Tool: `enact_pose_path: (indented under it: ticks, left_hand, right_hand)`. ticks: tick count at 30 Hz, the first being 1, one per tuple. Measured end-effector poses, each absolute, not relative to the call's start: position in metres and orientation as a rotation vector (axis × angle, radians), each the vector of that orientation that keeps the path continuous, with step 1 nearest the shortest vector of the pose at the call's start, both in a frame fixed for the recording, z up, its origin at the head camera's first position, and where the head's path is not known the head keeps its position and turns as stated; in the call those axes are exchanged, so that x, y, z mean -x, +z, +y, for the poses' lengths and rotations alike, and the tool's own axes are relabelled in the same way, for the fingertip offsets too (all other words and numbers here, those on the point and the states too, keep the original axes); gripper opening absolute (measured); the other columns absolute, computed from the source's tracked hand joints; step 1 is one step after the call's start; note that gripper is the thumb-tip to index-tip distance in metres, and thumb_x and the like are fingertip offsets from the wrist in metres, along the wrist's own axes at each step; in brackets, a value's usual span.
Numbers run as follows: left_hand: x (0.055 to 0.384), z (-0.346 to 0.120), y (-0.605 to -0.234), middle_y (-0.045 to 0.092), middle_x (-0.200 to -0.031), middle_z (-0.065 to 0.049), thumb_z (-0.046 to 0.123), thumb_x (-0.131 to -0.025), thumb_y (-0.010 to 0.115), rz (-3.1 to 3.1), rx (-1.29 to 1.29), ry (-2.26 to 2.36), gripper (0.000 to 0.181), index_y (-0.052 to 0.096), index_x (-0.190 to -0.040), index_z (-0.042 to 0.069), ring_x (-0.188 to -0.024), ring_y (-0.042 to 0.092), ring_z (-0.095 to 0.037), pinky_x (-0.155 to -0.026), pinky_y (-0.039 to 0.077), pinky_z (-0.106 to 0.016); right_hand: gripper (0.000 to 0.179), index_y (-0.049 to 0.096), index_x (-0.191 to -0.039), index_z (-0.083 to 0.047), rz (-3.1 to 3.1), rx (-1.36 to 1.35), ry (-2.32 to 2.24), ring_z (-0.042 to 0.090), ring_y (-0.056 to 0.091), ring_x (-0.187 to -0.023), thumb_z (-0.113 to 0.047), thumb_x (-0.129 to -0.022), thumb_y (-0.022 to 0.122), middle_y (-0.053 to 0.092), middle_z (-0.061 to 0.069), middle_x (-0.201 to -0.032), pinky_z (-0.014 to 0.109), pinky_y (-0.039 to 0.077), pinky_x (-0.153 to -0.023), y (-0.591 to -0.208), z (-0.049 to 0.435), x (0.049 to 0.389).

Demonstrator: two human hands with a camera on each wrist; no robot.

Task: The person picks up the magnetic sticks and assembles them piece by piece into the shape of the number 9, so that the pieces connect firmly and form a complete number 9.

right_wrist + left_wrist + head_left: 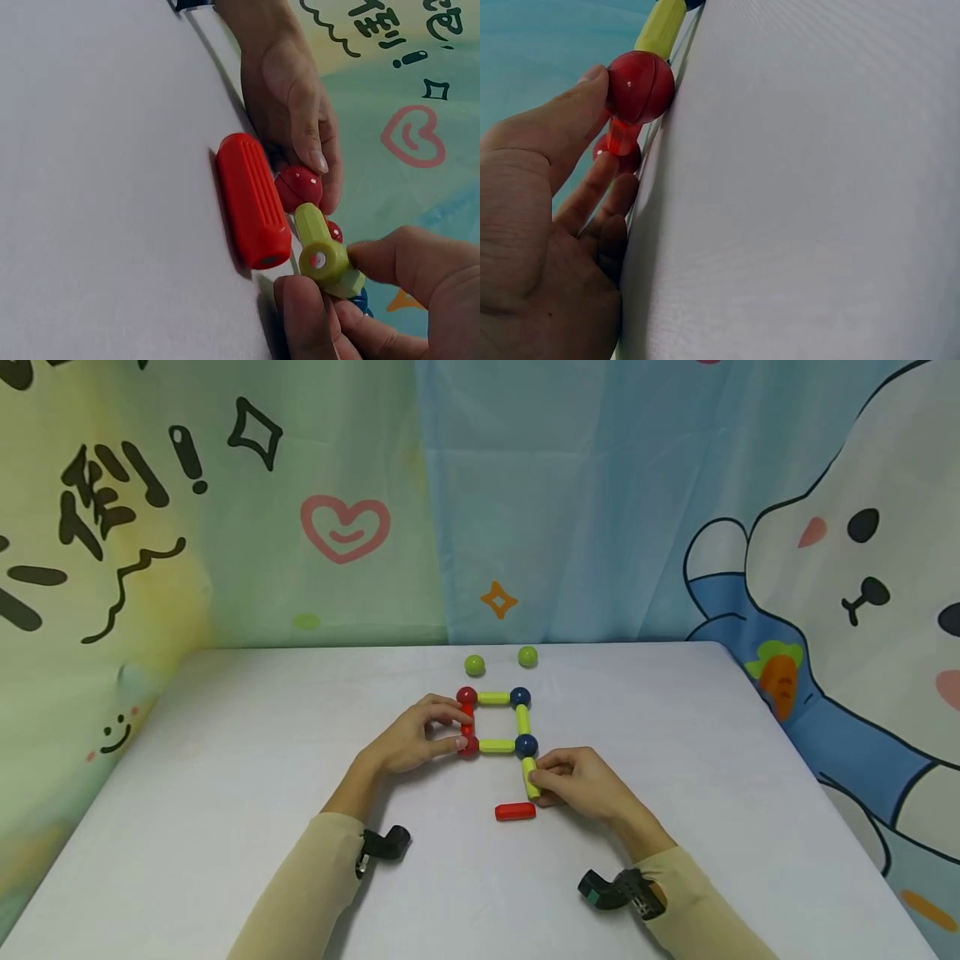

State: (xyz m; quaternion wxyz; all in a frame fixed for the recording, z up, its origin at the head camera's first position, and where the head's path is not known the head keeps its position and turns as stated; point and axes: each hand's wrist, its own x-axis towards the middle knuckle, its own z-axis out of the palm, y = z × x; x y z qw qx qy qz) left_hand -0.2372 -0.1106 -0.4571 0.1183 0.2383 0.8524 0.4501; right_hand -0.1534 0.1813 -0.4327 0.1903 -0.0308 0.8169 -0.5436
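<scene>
A square of magnetic rods and balls lies on the table, with red balls (467,696) at its left corners and dark blue balls (527,745) at its right ones. A red rod (622,137) forms the left side; yellow-green rods (497,747) form the others. My left hand (416,735) holds that left side, its thumb against the near red ball (640,86) and its fingertips by the red rod. With thumb and fingers, my right hand (581,781) pinches a yellow-green rod (324,261) that points toward me from the near blue ball.
A loose red rod (515,812) lies just in front of the right hand's fingers. Two green balls (474,665) sit beyond the square near the white table's (300,693) back edge. A printed curtain (570,527) hangs behind.
</scene>
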Motion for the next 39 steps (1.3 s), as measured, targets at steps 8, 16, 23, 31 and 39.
enact_pose_path:
  ticks: [8, 16, 23, 31, 39]
  left_hand:
    - [0.2373, -0.1108, -0.4577, 0.053, -0.142, 0.001, 0.026, -0.092, 0.078, 2.484, -0.693, 1.328, 0.031, 0.074, -0.123, 0.022, -0.137, 0.046, -0.023, -0.117, 0.037, -0.047]
    - [0.2376, -0.1110, -0.4575, 0.053, -0.141, 0.000, 0.027, -0.092, 0.078, 2.493, -0.710, 1.322, 0.032, 0.073, -0.123, 0.022, -0.138, 0.046, -0.023, -0.117, 0.036, -0.047]
    - [0.2379, -0.1116, -0.4586, 0.053, -0.142, 0.001, 0.026, -0.092, 0.077, 2.492, -0.709, 1.319, 0.032, 0.073, -0.123, 0.022, -0.138, 0.046, -0.023, -0.116, 0.037, -0.047]
    - [0.2380, -0.1123, -0.4591, 0.053, -0.142, 0.001, 0.028, -0.092, 0.078, 2.495, -0.710, 1.316, 0.032, 0.073, -0.124, 0.024, -0.134, 0.049, -0.022, -0.116, 0.037, -0.047]
    - [0.2388, -0.1114, -0.4587, 0.053, -0.141, 0.002, 0.028, -0.092, 0.078, 2.490, -0.717, 1.322, 0.032, 0.073, -0.123, 0.024, -0.130, 0.051, -0.021, -0.113, 0.040, -0.045]
  right_hand:
    - [0.029, 0.067, -0.114, 0.007, 2.288, -0.028, -1.562, 0.015, 0.072, -0.076, -0.017, -0.098, 0.068, 0.076, 0.011, -0.091, 0.031, 0.061, -0.074, -0.4355, 0.1780, 0.1557]
    - [0.029, 0.068, -0.112, 0.008, 2.264, -0.041, -1.597, 0.015, 0.069, -0.074, -0.018, -0.098, 0.068, 0.075, 0.010, -0.087, 0.030, 0.061, -0.070, -0.4355, 0.1759, 0.1578]
    - [0.031, 0.067, -0.113, 0.008, 2.253, -0.027, -1.604, 0.014, 0.070, -0.072, -0.019, -0.098, 0.068, 0.075, 0.010, -0.085, 0.028, 0.060, -0.067, -0.4373, 0.1765, 0.1587]
    - [0.031, 0.067, -0.113, 0.008, 2.270, -0.020, -1.566, 0.014, 0.069, -0.072, -0.019, -0.098, 0.069, 0.074, 0.008, -0.085, 0.029, 0.061, -0.068, -0.4367, 0.1764, 0.1597]
    - [0.030, 0.067, -0.113, 0.006, 2.301, -0.027, -1.505, 0.016, 0.070, -0.075, -0.021, -0.099, 0.067, 0.072, 0.010, -0.087, 0.031, 0.061, -0.072, -0.4353, 0.1793, 0.1624]
